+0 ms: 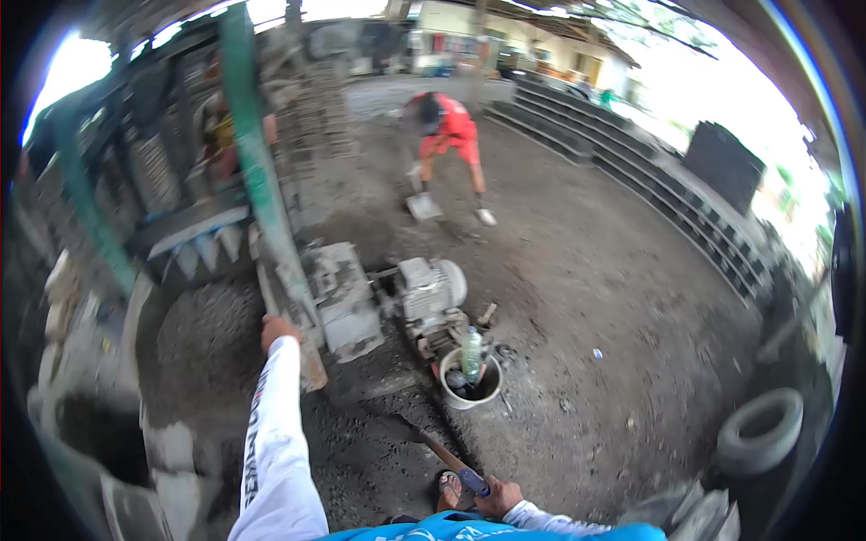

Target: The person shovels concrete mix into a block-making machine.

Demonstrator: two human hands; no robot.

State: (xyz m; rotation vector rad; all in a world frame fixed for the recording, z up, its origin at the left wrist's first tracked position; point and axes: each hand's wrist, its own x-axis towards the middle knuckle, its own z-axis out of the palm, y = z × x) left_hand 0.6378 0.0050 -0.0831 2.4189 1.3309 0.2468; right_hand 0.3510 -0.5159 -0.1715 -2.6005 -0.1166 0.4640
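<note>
My left hand reaches forward, its fingers closed over the edge of an upright board at the side of a trough. Inside that trough lies a heap of grey, damp-looking mix. Low in the view, my right hand is wrapped around the blue-purple grip of a shovel. Its wooden shaft slants away to the left, and its dark blade blends into the dirty ground.
An electric motor stands ahead, with a bucket holding a plastic bottle beside it. A green post rises at left. Another person bends over farther off. Stacked dark blocks line the right; a tyre lies nearer.
</note>
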